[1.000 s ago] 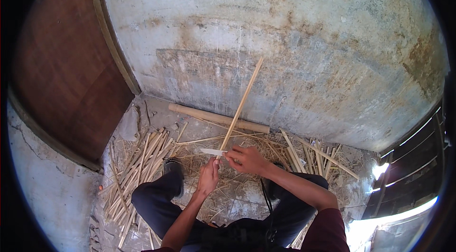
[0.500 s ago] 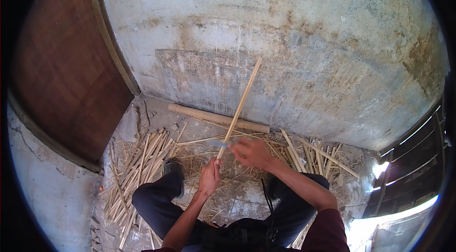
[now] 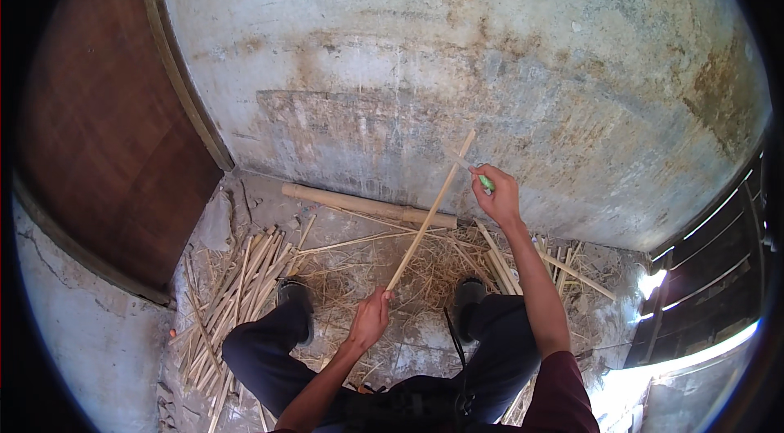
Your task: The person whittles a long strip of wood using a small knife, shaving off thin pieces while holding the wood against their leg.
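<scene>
My left hand (image 3: 370, 319) is closed round the lower end of a long, pale bamboo strip (image 3: 429, 217), which slants up and away to the right. My right hand (image 3: 496, 194) grips a knife (image 3: 487, 182) by its green handle. The blade lies across the strip near its far end; it is a little blurred, so I cannot tell how deep it bites.
A thick bamboo pole (image 3: 359, 200) lies along the foot of the stained wall (image 3: 367, 41). Piled bamboo strips (image 3: 237, 302) cover the floor at left, with more strips (image 3: 506, 265) at right. Shavings (image 3: 335, 278) lie between my feet. A brown door (image 3: 106, 106) stands at left.
My right hand has moved with the knife away from me along the strip, from near my left hand to its far end. The strip has tipped further right, and my left hand sits slightly lower.
</scene>
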Motion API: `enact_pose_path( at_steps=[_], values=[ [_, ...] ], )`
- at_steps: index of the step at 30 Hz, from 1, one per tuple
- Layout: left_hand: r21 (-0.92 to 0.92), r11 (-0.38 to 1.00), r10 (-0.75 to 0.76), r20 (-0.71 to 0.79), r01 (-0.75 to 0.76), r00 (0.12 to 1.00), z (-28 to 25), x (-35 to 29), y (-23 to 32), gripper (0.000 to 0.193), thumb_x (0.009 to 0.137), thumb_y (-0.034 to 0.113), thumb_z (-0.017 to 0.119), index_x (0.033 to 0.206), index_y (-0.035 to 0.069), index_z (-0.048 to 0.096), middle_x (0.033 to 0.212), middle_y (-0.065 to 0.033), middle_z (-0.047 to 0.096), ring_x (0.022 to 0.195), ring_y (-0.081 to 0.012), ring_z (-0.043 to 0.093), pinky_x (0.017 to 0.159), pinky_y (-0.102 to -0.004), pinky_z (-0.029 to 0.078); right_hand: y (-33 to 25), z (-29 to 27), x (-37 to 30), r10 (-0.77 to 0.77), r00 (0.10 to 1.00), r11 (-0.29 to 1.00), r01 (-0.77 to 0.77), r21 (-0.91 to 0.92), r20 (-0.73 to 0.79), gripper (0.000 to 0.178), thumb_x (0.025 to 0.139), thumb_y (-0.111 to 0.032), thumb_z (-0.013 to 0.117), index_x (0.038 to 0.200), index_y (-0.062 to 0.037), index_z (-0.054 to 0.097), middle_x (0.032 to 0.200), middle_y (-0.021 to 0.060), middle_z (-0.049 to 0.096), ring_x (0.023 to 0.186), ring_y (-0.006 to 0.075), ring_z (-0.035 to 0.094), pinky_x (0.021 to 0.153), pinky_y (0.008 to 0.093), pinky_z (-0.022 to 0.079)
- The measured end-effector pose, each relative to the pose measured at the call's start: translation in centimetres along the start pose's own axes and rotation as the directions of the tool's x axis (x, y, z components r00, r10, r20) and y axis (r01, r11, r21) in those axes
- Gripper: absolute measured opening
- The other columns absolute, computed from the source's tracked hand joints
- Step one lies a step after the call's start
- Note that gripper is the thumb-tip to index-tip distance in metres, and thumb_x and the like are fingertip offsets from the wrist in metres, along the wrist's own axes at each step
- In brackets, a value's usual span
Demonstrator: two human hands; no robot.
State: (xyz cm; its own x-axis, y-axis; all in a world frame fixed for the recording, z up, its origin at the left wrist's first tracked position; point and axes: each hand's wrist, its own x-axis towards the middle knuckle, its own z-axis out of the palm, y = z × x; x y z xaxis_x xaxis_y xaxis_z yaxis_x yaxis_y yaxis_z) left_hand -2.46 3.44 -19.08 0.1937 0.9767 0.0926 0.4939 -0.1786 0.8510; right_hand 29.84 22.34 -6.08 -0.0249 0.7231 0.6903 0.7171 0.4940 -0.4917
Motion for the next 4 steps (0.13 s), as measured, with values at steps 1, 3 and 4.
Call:
enact_pose_path(
  at_steps=[1,3,4],
  values=[
    [-0.003,1.0,0.003,0.0,-0.003,1.0,0.11,-0.01,0.04,0.023,0.114,0.018,0.044,0.111,0.0,0.059,0.085,-0.0275,0.067,0.077,-0.0479,0.068,0.071,-0.052,0.052,0.23,-0.2,-0.05,0.025,0.999,1.0,-0.025,0.0,0.021,0.011,0.093,-0.014,0.072,0.102,-0.0082,0.075,0.103,0.0133,0.079,0.087,0.0363,0.076,0.073,0.041,0.059],
    [-0.008,1.0,-0.008,-0.001,0.008,1.0,0.22,-0.02,0.08,0.024,0.114,0.019,0.043,0.113,0.001,0.059,0.085,-0.0275,0.067,0.078,-0.0486,0.068,0.072,-0.0519,0.053,0.63,-0.43,-0.12,0.012,0.999,0.999,-0.01,-0.039,0.04,0.011,0.093,-0.014,0.072,0.102,-0.0081,0.075,0.104,0.0132,0.079,0.088,0.0355,0.076,0.073,0.0409,0.059],
    [-0.003,1.0,-0.026,0.018,0.026,1.0,0.1,-0.02,0.04,0.025,0.115,0.022,0.044,0.114,0.002,0.059,0.087,-0.0285,0.068,0.081,-0.049,0.069,0.073,-0.0522,0.053,0.61,-0.39,-0.11,0.003,0.998,0.998,0.001,-0.07,0.058,0.012,0.093,-0.014,0.072,0.102,-0.0081,0.075,0.105,0.0131,0.08,0.089,0.0346,0.077,0.074,0.0408,0.06]
  ],
)
